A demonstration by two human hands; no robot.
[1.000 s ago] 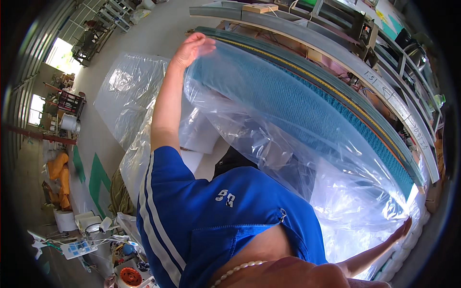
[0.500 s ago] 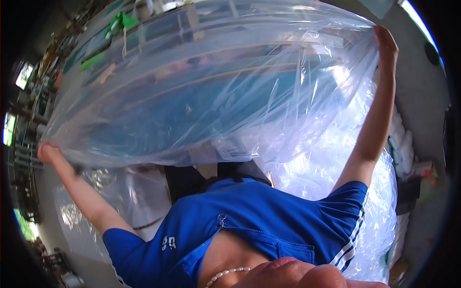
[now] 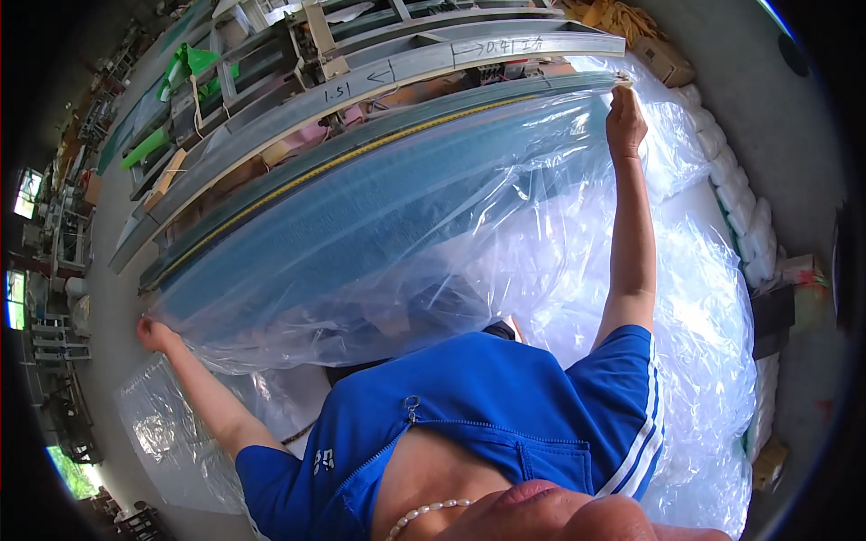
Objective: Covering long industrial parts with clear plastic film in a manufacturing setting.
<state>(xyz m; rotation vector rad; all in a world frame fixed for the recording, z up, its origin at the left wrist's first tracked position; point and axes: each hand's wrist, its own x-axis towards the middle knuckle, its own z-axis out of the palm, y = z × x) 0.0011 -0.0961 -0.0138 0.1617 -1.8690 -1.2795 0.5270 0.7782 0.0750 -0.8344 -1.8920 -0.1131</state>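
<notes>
Left hand: fingers buried in the gathered edge of the clear plastic sheet; grip cannot be read. Right hand: fingertips hidden behind the sheet's top corner. Blue mat seen only through film, its lower edge lost in folds. Long metal rack: far end runs out at the rim, items on it too small to identify. White bundles partly covered by plastic.

Since half a second ago the clear plastic sheet lies lower and flatter over the long blue bench. The right hand pulls farther out along its edge, and the left hand sits higher.
</notes>
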